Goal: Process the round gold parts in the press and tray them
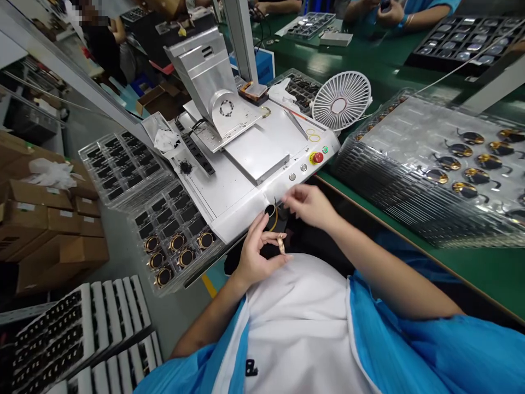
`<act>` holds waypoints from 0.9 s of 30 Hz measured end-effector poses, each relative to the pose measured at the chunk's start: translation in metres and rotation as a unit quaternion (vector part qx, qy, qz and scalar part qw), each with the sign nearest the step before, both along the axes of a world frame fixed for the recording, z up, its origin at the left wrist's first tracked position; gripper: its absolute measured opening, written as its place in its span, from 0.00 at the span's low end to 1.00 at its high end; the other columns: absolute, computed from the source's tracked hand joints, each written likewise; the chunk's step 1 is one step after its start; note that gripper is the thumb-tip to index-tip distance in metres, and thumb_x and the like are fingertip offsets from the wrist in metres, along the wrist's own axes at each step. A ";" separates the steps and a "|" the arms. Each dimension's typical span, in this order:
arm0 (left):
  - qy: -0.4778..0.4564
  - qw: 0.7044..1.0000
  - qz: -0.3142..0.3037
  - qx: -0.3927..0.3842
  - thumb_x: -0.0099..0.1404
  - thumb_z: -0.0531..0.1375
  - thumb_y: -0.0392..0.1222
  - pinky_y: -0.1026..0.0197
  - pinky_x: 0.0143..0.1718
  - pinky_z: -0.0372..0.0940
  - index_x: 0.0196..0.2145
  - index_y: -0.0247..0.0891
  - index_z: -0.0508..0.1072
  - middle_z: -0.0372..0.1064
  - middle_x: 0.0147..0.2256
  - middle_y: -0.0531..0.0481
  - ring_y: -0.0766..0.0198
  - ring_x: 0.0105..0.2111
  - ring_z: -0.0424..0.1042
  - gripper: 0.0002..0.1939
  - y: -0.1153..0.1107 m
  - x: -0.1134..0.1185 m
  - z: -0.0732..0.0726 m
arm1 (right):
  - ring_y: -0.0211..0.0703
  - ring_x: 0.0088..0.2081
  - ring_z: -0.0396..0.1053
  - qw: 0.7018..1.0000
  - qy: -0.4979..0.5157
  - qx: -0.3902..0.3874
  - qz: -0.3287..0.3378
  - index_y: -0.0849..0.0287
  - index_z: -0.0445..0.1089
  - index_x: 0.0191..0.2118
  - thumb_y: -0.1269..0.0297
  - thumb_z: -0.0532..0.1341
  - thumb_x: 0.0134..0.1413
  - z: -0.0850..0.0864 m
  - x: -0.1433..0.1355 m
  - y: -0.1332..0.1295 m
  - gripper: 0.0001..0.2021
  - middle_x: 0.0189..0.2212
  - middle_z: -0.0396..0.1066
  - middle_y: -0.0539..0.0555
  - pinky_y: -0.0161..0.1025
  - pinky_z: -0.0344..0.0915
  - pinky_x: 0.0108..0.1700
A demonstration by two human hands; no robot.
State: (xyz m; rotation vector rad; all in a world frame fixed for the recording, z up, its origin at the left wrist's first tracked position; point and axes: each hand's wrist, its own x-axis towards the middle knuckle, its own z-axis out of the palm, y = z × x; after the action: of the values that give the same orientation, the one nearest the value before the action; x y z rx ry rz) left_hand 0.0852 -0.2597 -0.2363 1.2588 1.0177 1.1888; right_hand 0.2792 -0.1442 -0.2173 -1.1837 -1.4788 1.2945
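Observation:
Near the front edge of the white machine (241, 210), my left hand (260, 251) holds a small gold-rimmed round part (281, 244) between its fingers. A dark disc (269, 210) with a pale rim shows just above the left fingertips, by the machine edge. To its right my right hand (305, 203) has its thumb and fingers pinched together; whether something small is between them is hidden. An orange-yellow strip (274, 220) hangs between the two hands.
Left of the machine are clear trays with gold-rimmed discs (186, 257). A tall tray stack (430, 175) stands right, beyond a white fan (340, 102). The machine front carries a red button (318, 157). Other people's hands (391, 13) are at the back.

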 end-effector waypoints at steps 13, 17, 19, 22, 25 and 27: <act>0.066 0.983 -0.100 0.140 0.51 0.79 0.40 0.54 0.43 0.81 0.66 0.46 0.67 0.37 0.76 0.29 0.49 0.48 0.83 0.47 0.017 0.007 -0.006 | 0.39 0.26 0.72 0.979 0.170 -0.108 0.034 0.62 0.79 0.36 0.44 0.76 0.44 0.010 0.001 -0.034 0.24 0.26 0.76 0.52 0.38 0.74 0.33; 0.091 0.973 -0.095 0.192 0.54 0.78 0.43 0.56 0.42 0.81 0.66 0.46 0.66 0.38 0.76 0.28 0.49 0.47 0.83 0.45 0.020 0.000 -0.013 | 0.39 0.24 0.72 0.980 0.141 -0.137 0.021 0.63 0.78 0.33 0.51 0.80 0.38 0.014 0.000 -0.035 0.22 0.25 0.76 0.52 0.37 0.74 0.29; 0.135 0.960 -0.102 0.223 0.56 0.77 0.43 0.55 0.43 0.81 0.67 0.46 0.64 0.42 0.75 0.28 0.50 0.47 0.83 0.45 0.022 -0.004 -0.014 | 0.40 0.25 0.74 0.982 0.127 -0.143 0.008 0.63 0.78 0.32 0.54 0.81 0.33 0.014 -0.001 -0.034 0.22 0.25 0.76 0.52 0.38 0.75 0.30; 0.225 0.933 -0.122 0.253 0.60 0.74 0.42 0.51 0.47 0.81 0.69 0.47 0.60 0.47 0.74 0.30 0.50 0.49 0.82 0.44 0.024 -0.009 -0.013 | 0.41 0.26 0.75 0.980 0.126 -0.155 0.022 0.63 0.79 0.32 0.56 0.83 0.28 0.014 0.000 -0.032 0.23 0.25 0.77 0.53 0.38 0.76 0.31; 0.284 0.913 -0.135 0.260 0.62 0.71 0.39 0.47 0.52 0.79 0.70 0.47 0.58 0.49 0.74 0.31 0.47 0.53 0.80 0.43 0.026 -0.011 -0.012 | 0.39 0.24 0.73 0.977 0.146 -0.157 0.021 0.63 0.79 0.32 0.53 0.82 0.30 0.012 -0.001 -0.032 0.24 0.25 0.77 0.53 0.37 0.74 0.29; 0.261 0.919 -0.146 0.256 0.61 0.72 0.38 0.48 0.53 0.78 0.70 0.47 0.58 0.48 0.74 0.31 0.48 0.52 0.81 0.44 0.026 -0.011 -0.013 | 0.36 0.23 0.71 0.974 0.162 -0.156 -0.001 0.63 0.78 0.31 0.50 0.81 0.32 0.010 -0.003 -0.034 0.24 0.24 0.76 0.52 0.35 0.72 0.27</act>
State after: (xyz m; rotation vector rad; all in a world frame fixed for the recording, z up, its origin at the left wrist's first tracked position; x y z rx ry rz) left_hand 0.0742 -0.2341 -0.2491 2.1450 0.8624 0.9254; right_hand 0.2764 -0.1783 -0.2070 -1.1008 -1.0649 1.6739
